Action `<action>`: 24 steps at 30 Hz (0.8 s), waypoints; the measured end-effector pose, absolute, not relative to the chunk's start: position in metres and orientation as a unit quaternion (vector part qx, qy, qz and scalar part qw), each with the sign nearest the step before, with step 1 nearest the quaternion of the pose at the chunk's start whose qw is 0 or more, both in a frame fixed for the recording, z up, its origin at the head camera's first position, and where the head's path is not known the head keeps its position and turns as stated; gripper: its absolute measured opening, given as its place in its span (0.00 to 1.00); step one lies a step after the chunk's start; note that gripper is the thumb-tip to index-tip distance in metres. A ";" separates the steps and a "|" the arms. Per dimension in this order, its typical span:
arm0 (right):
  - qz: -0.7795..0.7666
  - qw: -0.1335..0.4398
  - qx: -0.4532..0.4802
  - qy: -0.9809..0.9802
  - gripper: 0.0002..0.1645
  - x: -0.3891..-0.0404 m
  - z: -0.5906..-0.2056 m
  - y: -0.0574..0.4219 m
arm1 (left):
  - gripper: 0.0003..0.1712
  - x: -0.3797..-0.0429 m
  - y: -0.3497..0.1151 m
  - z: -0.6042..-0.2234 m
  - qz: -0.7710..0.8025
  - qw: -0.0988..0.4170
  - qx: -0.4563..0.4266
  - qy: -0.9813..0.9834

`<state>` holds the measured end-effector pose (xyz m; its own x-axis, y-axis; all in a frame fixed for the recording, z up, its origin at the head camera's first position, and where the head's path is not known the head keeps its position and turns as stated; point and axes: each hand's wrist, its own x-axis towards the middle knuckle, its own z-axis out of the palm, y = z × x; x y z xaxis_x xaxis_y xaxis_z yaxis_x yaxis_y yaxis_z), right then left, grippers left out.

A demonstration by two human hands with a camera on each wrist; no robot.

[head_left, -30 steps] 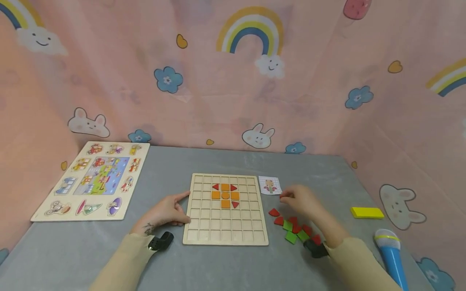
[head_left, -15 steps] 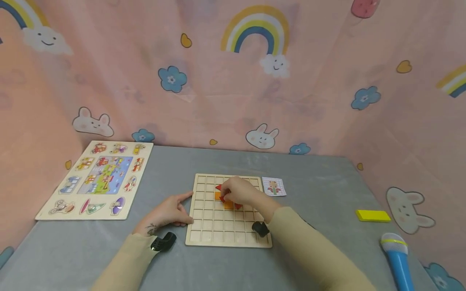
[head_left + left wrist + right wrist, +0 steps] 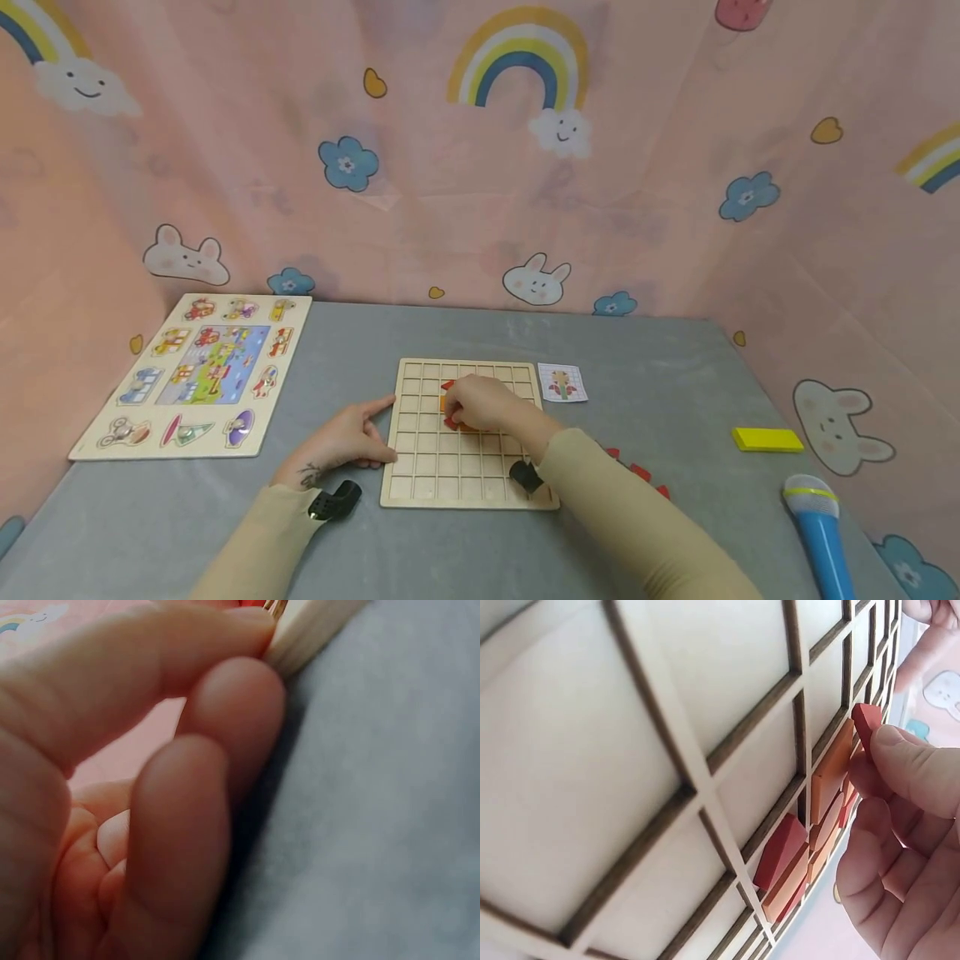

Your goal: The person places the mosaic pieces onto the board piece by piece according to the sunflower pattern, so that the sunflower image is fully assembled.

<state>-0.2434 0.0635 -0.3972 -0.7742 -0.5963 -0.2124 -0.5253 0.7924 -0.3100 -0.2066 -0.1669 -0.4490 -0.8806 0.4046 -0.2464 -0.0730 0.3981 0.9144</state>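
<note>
My right hand [image 3: 483, 404] is over the upper middle of the wooden grid board [image 3: 468, 487]. Between thumb and fingertip it pinches a small red tile [image 3: 865, 721], held tilted close over the grid in the right wrist view. Beside it, orange tiles [image 3: 831, 776] and a red tile [image 3: 781, 851] sit in the grid squares. In the head view this hand covers most of them. My left hand [image 3: 345, 437] touches the board's left edge, index finger and thumb spread apart; the left wrist view shows a fingertip right at that edge.
A printed pattern card [image 3: 562, 383] lies right of the board. Several loose red tiles [image 3: 639, 472] show past the right sleeve. Farther right are a yellow block [image 3: 767, 440] and a blue toy microphone [image 3: 819, 533]. A picture puzzle board [image 3: 262, 437] lies at the left.
My right hand has swung left from beside the card onto the board with the red tile, then shifted slightly further left. My left hand has stayed at the board's edge.
</note>
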 end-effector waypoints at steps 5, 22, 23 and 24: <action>-0.108 0.138 -0.304 0.936 0.08 -0.243 -0.400 0.064 | 0.56 -0.207 -0.167 -0.450 0.538 0.221 0.105 0.806; -0.221 0.065 -0.233 0.945 0.12 -0.233 -0.360 0.131 | 0.57 -0.208 -0.166 -0.452 0.536 0.227 0.100 0.807; -0.224 0.055 -0.231 0.945 0.12 -0.232 -0.360 0.142 | 0.57 -0.209 -0.166 -0.451 0.536 0.227 0.100 0.807; -0.229 0.045 -0.230 0.945 0.12 -0.231 -0.360 0.154 | 0.57 -0.209 -0.167 -0.451 0.537 0.227 0.100 0.807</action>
